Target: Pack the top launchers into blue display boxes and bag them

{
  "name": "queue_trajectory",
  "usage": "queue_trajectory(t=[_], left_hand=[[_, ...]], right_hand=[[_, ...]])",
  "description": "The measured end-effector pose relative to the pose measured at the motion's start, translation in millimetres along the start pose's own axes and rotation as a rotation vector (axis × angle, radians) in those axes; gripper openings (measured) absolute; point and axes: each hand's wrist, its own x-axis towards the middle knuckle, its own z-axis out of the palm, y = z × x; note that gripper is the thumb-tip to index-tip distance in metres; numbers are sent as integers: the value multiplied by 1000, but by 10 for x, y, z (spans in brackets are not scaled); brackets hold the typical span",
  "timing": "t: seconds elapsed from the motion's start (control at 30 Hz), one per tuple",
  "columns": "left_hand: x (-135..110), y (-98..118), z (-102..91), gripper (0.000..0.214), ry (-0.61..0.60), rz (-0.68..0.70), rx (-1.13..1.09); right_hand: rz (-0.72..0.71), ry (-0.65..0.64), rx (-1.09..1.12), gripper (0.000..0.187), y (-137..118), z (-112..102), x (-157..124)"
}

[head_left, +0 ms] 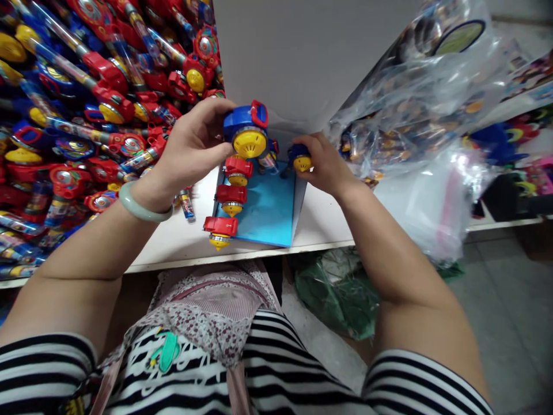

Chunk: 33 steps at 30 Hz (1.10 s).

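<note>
My left hand [194, 147] is closed around a blue and yellow toy launcher [247, 132], held just above the white table [181, 236]. My right hand [322, 164] pinches a second, smaller blue and yellow toy launcher [300, 158] at the far edge of a blue card [270, 210]. Three red and yellow toy launchers [228, 199] lie in a column along the card's left side, below my left hand. A pale green bangle [140, 207] circles my left wrist.
A big heap of red, blue and yellow toy launchers [78, 115] fills the table's left. A grey board [302, 52] stands behind. Clear plastic bags of printed cards [415, 104] lie right. Green plastic [337, 288] sits on the floor under the table.
</note>
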Motion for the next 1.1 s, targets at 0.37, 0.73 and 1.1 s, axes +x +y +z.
queue_trajectory(t=[0.37,0.73,1.1], left_hand=[[-56,-71,106,44,-189,-39,-44],[-237,-219,-143,41,-2,-86,67],[-1058,-502,-754,24,102,-167,189]], right_hand=[[-41,35,-24,102,-482,-77,-82],[85,481,238,61,-555,780,-274],[43,429,215,57,-518,787,-177]])
